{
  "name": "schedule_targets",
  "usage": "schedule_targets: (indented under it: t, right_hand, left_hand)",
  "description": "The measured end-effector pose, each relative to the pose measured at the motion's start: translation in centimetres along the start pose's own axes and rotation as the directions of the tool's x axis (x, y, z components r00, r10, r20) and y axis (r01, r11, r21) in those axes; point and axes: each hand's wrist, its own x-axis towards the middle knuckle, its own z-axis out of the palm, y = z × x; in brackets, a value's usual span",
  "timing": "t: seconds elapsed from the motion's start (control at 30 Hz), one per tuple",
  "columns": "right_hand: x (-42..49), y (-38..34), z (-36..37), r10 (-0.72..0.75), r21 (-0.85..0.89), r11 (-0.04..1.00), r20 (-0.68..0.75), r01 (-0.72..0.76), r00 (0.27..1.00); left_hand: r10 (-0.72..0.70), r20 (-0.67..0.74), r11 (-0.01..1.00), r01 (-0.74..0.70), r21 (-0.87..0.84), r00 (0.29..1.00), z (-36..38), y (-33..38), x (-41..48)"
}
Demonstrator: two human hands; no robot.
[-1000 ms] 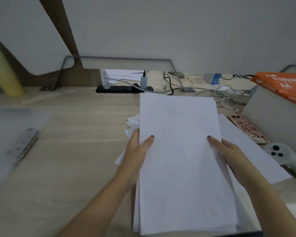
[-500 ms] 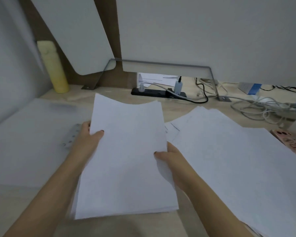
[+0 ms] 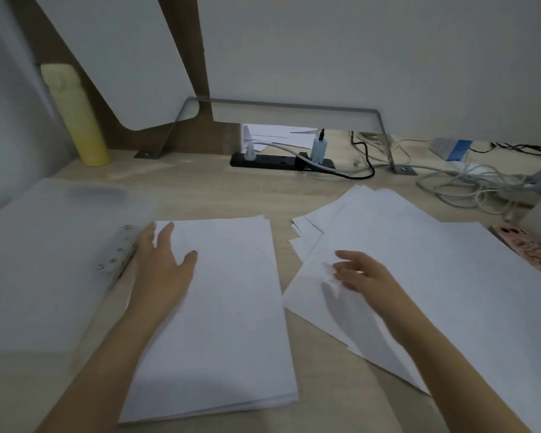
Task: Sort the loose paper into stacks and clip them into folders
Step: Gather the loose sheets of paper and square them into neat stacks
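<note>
My left hand (image 3: 161, 270) flat and released on a smooth white paper stack (image 3: 219, 314), right hand (image 3: 364, 273) open over loose sheets (image 3: 419, 254), frosted plastic folder (image 3: 44, 260), pale woodgrain table (image 3: 200, 195)

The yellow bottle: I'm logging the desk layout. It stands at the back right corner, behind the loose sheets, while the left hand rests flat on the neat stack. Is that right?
Not quite. The head view shows the yellow bottle at the back left corner, behind the clear folder, not behind the loose sheets. The left hand does rest flat on the neat stack.
</note>
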Motion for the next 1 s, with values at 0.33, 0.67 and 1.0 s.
schedule_targets:
  t: [0.33,0.67,1.0]
  right_hand:
    - [-0.5,6.2,-14.4,0.216,-0.066,0.956,-0.496,-0.285,0.841]
    - [-2.1,7.7,-18.0,0.423,0.362,0.89,-0.428,-0.277,0.799]
    - [-3.4,7.4,-14.2,0.24,0.349,0.925,-0.222,-0.153,0.945]
  left_hand:
    - [0.151,0.545,0.979,-0.047,-0.201,0.825,9.9,8.5,-3.5]
    - [-0.011,0.6,0.963,0.17,-0.209,0.8,12.3,10.1,-5.6]
    - [0.02,0.687,0.951,0.197,-0.236,0.727,12.4,9.4,-7.7]
